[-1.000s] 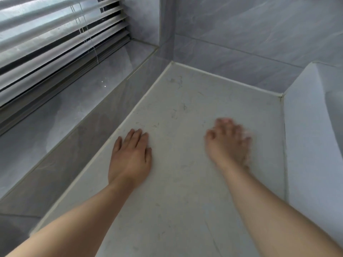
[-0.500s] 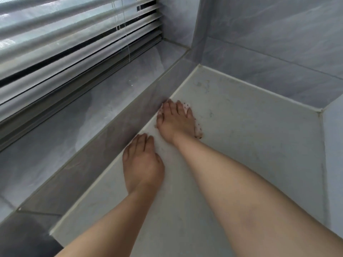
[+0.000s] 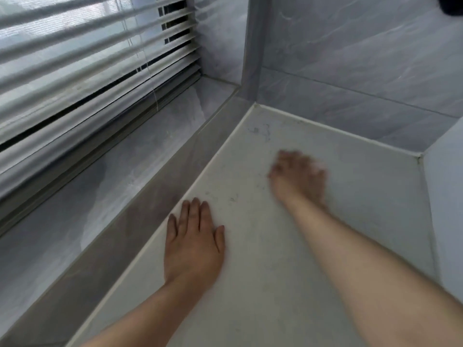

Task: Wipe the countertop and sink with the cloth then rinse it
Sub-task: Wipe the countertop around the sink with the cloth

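A pale, speckled countertop (image 3: 350, 221) fills the middle of the view, with dark smudges near its far left corner. My left hand (image 3: 194, 244) lies flat on it by the left edge, palm down, holding nothing. My right hand (image 3: 299, 177) is blurred with motion farther out on the counter. It presses down on a thin white cloth (image 3: 319, 169), of which only a sliver shows past the fingers. No sink is in view.
A grey stone window ledge (image 3: 112, 196) runs along the counter's left side under slatted blinds (image 3: 87, 71) with a hanging cord. Grey tiled walls (image 3: 350, 71) close the far corner. A white upright panel (image 3: 446, 196) borders the counter on the right.
My right hand with the cloth swept from mid-counter to the left edge by the ledge, then back right toward the middle. My left hand stayed flat in place.
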### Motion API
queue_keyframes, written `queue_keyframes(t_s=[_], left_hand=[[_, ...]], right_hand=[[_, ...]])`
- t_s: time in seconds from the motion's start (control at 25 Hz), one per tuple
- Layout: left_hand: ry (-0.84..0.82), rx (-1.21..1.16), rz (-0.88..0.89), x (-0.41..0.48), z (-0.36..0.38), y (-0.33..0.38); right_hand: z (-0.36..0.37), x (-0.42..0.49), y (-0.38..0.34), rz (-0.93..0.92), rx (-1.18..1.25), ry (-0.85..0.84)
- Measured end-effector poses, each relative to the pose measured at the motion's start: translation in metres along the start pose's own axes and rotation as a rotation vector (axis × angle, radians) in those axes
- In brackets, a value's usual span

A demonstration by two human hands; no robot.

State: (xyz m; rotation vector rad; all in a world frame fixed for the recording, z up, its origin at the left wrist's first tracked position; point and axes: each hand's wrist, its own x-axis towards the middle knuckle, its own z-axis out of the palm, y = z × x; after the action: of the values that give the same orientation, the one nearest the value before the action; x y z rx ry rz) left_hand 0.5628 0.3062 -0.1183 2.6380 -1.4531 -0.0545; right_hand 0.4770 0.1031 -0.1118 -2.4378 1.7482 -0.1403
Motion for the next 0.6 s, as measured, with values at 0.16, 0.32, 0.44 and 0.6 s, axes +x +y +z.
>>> queue_keyframes(t_s=[0.16, 0.32, 0.44, 0.6], left_hand=[[0.010, -0.091, 0.113, 0.038, -0.009, 0.010], [-0.076, -0.037, 0.152, 0.075, -0.003, 0.018], [-0.065, 0.000, 0.134, 0.075, 0.005, 0.018], [-0.060, 0.002, 0.122, 0.075, 0.004, 0.019]], right_hand=[[0.015, -0.043, -0.041, -0.523, -0.010, -0.116], [-0.002, 0.016, 0.054, 0.149, 0.001, -0.040], [-0.003, 0.025, 0.052, 0.296, 0.009, -0.053], [0.012, 0.054, -0.029, -0.148, 0.025, -0.087]])
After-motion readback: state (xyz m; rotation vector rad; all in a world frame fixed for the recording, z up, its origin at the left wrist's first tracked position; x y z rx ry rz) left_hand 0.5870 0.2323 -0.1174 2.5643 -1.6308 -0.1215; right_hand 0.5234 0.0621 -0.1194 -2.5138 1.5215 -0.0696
